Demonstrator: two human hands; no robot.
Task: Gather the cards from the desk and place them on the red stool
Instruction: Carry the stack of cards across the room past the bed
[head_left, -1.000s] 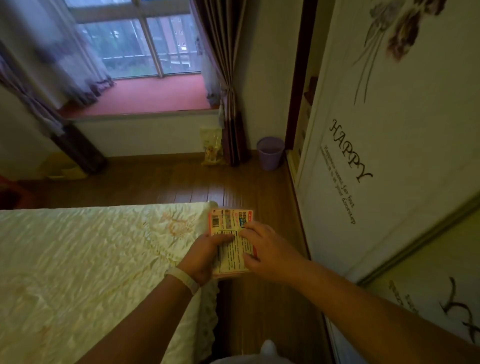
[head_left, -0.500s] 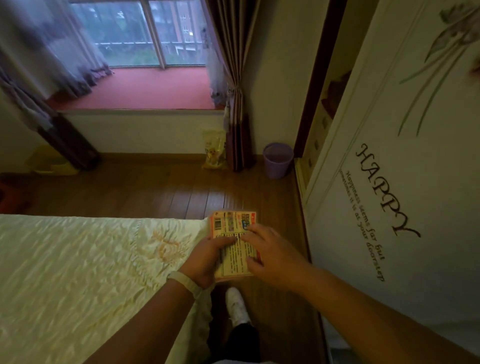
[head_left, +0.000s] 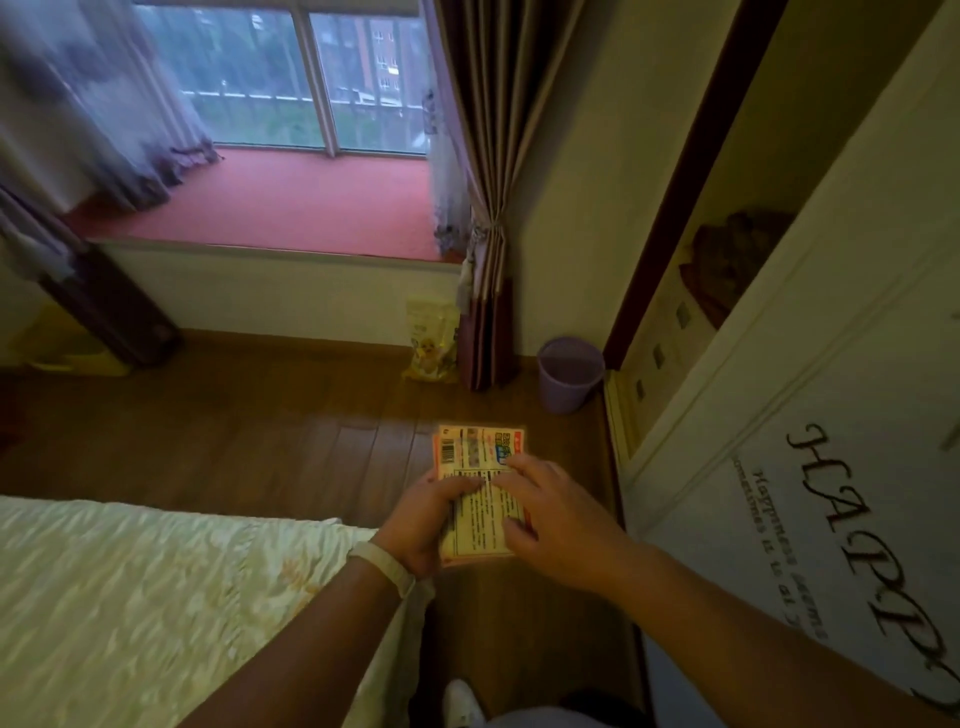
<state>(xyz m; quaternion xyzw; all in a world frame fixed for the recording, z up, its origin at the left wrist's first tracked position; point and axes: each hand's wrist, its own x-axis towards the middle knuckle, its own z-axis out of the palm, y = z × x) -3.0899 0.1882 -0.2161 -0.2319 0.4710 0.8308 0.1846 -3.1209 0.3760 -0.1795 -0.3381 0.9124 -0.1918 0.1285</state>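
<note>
wardrobe door (head_left: 810, 519): "HAPPY" in script | cards (head_left: 480, 499): barcode, print too small to read

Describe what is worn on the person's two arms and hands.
Both forearms are bare, with no sleeves in view. The left hand has a pale, off-white band around its wrist. The right hand shows no glove, ring or band.

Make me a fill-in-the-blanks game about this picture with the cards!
1. The stack of cards is held by ____ hands.
2. The small bin on the floor is ____ in colour.
3. The big word on the wardrobe door reads ____.
4. The wristband is on the ____ wrist.

Missing words: two (both); purple; HAPPY; left
</note>
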